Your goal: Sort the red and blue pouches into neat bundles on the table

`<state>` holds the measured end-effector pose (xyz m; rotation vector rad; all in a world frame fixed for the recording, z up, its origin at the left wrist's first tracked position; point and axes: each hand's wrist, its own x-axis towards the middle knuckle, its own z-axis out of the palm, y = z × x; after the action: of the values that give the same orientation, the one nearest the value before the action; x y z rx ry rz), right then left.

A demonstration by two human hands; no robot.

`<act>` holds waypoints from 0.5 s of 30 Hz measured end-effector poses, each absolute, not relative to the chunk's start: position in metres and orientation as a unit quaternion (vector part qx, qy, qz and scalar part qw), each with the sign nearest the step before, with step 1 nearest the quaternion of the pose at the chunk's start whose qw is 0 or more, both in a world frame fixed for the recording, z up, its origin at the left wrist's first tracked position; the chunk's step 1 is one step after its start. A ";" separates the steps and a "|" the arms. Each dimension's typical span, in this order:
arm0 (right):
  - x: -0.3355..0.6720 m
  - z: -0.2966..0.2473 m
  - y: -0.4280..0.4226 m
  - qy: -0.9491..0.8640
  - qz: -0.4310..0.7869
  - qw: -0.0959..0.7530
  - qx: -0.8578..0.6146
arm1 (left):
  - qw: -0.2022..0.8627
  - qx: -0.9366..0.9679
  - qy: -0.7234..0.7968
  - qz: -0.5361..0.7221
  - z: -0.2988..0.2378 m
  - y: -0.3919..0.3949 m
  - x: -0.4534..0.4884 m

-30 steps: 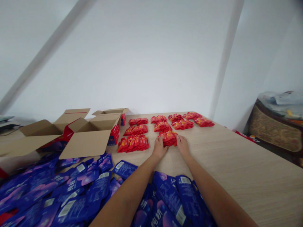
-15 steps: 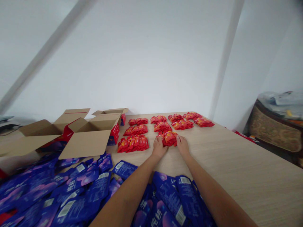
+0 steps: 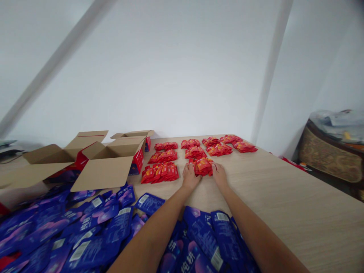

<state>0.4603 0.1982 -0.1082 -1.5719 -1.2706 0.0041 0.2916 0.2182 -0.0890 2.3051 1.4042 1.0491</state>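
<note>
A small stack of red sachets (image 3: pixel 203 166) lies on the table between my two hands. On its left side my left hand (image 3: pixel 190 176) presses with curled fingers, its fingertips partly hidden behind the stack. Against the right side rests my right hand (image 3: pixel 219 174), fingers bent over the edge of the sachets. Just behind is another red sachet pile (image 3: pixel 195 152), and to the left lies a wider row of red sachets (image 3: pixel 160 173). Below my forearms spreads a heap of blue pouches (image 3: pixel 200 239) with white barcode labels.
Open cardboard boxes (image 3: pixel 109 170) stand at the left with flaps spread. More blue pouches (image 3: pixel 93 242) cover the table's left front. Further red piles (image 3: pixel 218 149) sit toward the back. The wooden table (image 3: pixel 298 204) extends right, near a patterned chair (image 3: pixel 331 153).
Almost nothing differs. My left hand has shifted very slightly left along the stack of red sachets; my right hand stays at its right side.
</note>
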 end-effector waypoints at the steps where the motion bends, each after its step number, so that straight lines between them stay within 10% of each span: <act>1: 0.460 -0.108 0.198 -0.533 0.002 0.531 -0.659 | 0.123 0.788 0.485 0.358 -0.089 0.218 0.292; 15: 0.459 -0.109 0.198 -0.534 0.003 0.535 -0.654 | 0.077 0.789 0.532 0.296 -0.087 0.204 0.281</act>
<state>0.4593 0.1981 -0.1089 -1.5584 -1.2731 0.0076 0.2806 0.2035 -0.0870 2.3657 1.5953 0.8862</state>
